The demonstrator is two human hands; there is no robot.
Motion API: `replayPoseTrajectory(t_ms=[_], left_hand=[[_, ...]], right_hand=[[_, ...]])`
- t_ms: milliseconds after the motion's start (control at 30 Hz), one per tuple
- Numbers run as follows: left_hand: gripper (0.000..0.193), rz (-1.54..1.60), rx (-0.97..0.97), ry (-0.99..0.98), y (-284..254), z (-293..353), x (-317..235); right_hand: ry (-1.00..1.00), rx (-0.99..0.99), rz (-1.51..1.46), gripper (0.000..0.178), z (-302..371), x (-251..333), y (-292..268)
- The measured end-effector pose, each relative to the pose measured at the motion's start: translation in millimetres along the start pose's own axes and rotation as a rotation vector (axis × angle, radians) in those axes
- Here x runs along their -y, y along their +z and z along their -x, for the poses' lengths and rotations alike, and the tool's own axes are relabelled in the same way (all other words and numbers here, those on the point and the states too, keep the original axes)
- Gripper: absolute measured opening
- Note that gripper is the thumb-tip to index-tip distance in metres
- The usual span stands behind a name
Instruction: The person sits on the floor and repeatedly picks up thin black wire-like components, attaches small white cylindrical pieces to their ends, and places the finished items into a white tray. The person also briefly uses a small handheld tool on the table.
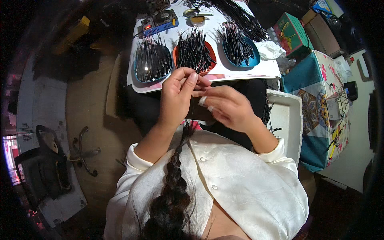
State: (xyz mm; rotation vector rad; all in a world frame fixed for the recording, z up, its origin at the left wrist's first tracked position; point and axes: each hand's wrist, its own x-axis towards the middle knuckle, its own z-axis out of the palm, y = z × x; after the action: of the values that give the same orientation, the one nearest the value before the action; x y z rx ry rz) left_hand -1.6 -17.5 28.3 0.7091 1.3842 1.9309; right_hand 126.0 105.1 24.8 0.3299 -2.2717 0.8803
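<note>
My left hand (179,90) is closed, its thumb and forefinger pinching a thin black cable (199,71) whose end sticks up above the fingertips. Close beside it on the right is my right hand (229,105), fingers bent toward the left fingers and partly smeared by motion. Whether it grips the cable's lower part cannot be made out. Just beyond the hands, an orange tray (212,52) holds a heap of short black cables (191,48). Blue trays with similar cables stand on both sides, one at the left (138,72) and one at the right (253,61).
The trays stand on a white table (232,75). At its back are a blue-and-black device with a red light (160,22), a small open tin (197,20) and long black cables (240,16). A white foam box (296,116) sits at my right, near a cloth-covered stand (308,84).
</note>
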Motion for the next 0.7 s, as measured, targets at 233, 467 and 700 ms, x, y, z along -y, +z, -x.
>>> replayPoseTrajectory(t_ms=[233, 467, 700], left_hand=[[0.016, -0.014, 0.055, 0.017, 9.0, 4.5, 2.2], [0.017, 0.159, 0.115, -0.028, 5.1, 9.2, -0.2], [0.017, 0.641, 0.239, -0.26, 4.4, 17.1, -8.1]], right_hand=[[0.643, -0.355, -0.782, 0.016, -17.2, -19.0, -3.7], [0.485, -0.326, -0.619, 0.011, -19.9, -16.3, 3.3], [0.556, -0.462, -1.236, 0.015, -14.9, -2.4, 16.0]])
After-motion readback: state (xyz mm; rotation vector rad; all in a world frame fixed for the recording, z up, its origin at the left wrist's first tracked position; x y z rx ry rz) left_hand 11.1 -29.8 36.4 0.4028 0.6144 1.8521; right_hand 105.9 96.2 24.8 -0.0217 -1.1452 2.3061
